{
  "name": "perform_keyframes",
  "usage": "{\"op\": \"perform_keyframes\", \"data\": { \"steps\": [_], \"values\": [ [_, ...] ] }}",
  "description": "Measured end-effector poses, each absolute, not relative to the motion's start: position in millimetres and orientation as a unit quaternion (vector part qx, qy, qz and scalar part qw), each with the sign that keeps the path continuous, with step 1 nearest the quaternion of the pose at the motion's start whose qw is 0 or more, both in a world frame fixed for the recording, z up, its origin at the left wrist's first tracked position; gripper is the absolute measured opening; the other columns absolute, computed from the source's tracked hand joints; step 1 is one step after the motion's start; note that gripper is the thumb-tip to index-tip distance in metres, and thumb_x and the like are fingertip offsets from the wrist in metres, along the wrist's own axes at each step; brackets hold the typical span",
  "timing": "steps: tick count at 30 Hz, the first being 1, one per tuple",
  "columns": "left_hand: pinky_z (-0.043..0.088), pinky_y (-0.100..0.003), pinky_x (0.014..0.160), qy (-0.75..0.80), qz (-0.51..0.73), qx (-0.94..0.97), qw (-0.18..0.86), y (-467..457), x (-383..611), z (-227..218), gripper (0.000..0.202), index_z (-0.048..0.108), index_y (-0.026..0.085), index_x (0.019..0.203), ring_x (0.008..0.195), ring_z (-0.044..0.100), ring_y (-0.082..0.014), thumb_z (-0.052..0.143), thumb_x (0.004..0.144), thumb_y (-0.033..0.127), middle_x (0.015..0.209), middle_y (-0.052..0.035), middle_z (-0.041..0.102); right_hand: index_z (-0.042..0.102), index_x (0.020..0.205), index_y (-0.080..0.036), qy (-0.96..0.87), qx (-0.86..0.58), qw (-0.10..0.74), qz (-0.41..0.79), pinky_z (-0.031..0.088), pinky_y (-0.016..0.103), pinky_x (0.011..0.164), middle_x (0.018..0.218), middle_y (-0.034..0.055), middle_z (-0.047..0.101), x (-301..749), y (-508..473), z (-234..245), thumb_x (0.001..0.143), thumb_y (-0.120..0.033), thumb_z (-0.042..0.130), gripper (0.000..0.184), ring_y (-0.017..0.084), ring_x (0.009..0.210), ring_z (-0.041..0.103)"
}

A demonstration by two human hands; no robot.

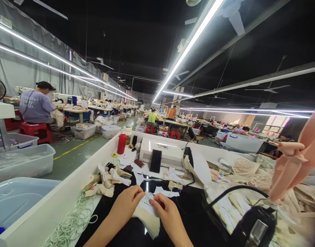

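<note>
My left hand (125, 202) and my right hand (166, 211) meet low in the view over a dark work surface (190, 206). Both pinch the top edge of a small white piece of fabric (147, 200) that has a dotted pattern. It lies on top of a cream stack of similar pieces (149, 223) that hangs below my fingers. A heap of beige fabric scraps (106, 180) lies just left of my left hand. A coil of white elastic cord (72, 221) sits further left.
A white boxy machine (164, 152) stands at the table's far side with a black phone (155, 160) leaning on it and a red bottle (121, 144) beside it. A black tool with cable (252, 224) is at right. Clear plastic bins (21, 163) line the left aisle; other workers sit beyond.
</note>
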State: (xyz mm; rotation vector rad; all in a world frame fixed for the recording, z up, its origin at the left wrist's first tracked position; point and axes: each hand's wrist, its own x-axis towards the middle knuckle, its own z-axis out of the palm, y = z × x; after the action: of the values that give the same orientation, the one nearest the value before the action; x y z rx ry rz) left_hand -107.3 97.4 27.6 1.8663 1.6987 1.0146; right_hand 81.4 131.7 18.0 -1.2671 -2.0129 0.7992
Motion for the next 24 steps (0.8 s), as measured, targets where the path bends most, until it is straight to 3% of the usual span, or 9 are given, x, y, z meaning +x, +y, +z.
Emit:
{"op": "perform_keyframes", "data": {
  "steps": [5, 14, 18, 21, 24],
  "values": [
    [0.041, -0.03, 0.083, 0.638, 0.27, 0.71, 0.125, 107.9, -110.3, 9.4, 0.017, 0.058, 0.02, 0.087, 0.091, 0.061, -0.0202, 0.048, 0.1, 0.024, 0.093, -0.0021, 0.066, 0.048, 0.072, -0.025, -0.766, -0.515, 0.294, 0.247, 0.034, 0.028, 0.064, 0.071, -0.0018, 0.057, 70.7, 134.3, -4.1, 0.092, -0.042, 0.046, 0.026, 0.019, 0.072, 0.055],
    [0.045, -0.043, 0.09, 0.672, 0.156, 0.723, 0.038, 119.9, -102.1, -33.4, 0.017, 0.066, 0.016, 0.102, 0.105, 0.061, -0.0303, 0.049, 0.101, 0.015, 0.109, -0.0104, 0.065, 0.062, 0.079, -0.025, -0.797, -0.536, 0.25, 0.122, 0.039, 0.032, 0.072, 0.081, 0.0017, 0.072, 66.3, 148.0, -56.5, 0.094, -0.025, 0.055, 0.017, 0.024, 0.081, 0.067],
    [0.046, -0.043, 0.088, 0.682, 0.151, 0.715, 0.02, 121.6, -100.2, -44.1, 0.018, 0.065, 0.016, 0.107, 0.104, 0.061, -0.03, 0.048, 0.101, 0.014, 0.109, -0.0099, 0.065, 0.065, 0.092, -0.024, -0.797, -0.547, 0.243, 0.085, 0.042, 0.035, 0.075, 0.091, 0.0054, 0.072, 66.3, 151.6, -66.6, 0.097, -0.032, 0.056, 0.014, 0.027, 0.087, 0.067],
    [0.046, -0.043, 0.089, 0.683, 0.153, 0.714, 0.006, 121.0, -99.9, -50.9, 0.02, 0.064, 0.017, 0.114, 0.105, 0.061, -0.0298, 0.05, 0.1, 0.016, 0.11, -0.0094, 0.064, 0.067, 0.105, -0.02, -0.791, -0.558, 0.243, 0.069, 0.043, 0.04, 0.081, 0.104, 0.0115, 0.07, 67.9, 152.5, -67.5, 0.096, -0.039, 0.06, 0.022, 0.033, 0.097, 0.064],
    [0.046, -0.043, 0.089, 0.683, 0.158, 0.713, -0.011, 122.2, -99.7, -58.8, 0.021, 0.065, 0.017, 0.114, 0.104, 0.06, -0.0296, 0.049, 0.1, 0.015, 0.109, -0.0096, 0.064, 0.071, 0.102, -0.02, -0.795, -0.555, 0.23, 0.081, 0.044, 0.041, 0.082, 0.103, 0.0126, 0.07, 68.8, 154.4, -64.6, 0.092, -0.038, 0.065, 0.022, 0.035, 0.098, 0.064]
  ]
}}
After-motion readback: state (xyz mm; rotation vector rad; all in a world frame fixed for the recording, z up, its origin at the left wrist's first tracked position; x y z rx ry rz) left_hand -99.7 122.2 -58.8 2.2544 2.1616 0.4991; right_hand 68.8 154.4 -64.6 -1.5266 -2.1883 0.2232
